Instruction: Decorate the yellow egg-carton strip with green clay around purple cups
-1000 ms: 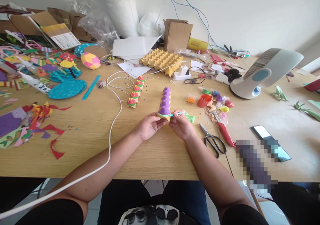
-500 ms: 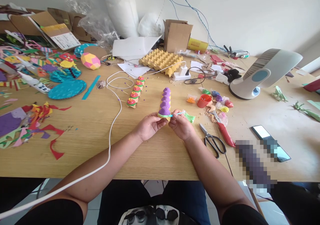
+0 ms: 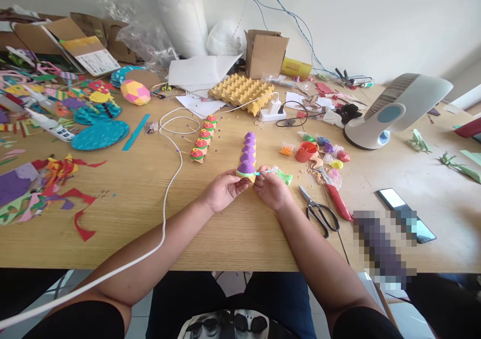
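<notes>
My left hand [image 3: 221, 192] grips the near end of a strip of egg carton [image 3: 247, 166] between thumb and fingers. Purple clay covers its row of bumps, and a pale green band runs along the rim of the nearest one. In the pinched fingers of my right hand [image 3: 273, 192] is a thin light-blue modelling tool [image 3: 268, 171], its tip at the right side of that nearest bump. Whether the tip touches the clay is too small to tell. A green clay packet [image 3: 284, 177] lies just beyond my right hand.
A second carton strip [image 3: 203, 139], red and green, stands to the left beside a white cable [image 3: 173, 181]. Black-handled scissors [image 3: 319, 210], a red-handled knife [image 3: 340, 201], a red cup [image 3: 306, 151] and clay bags lie right. Behind stand a yellow egg tray [image 3: 242, 91] and a fan [image 3: 391, 111].
</notes>
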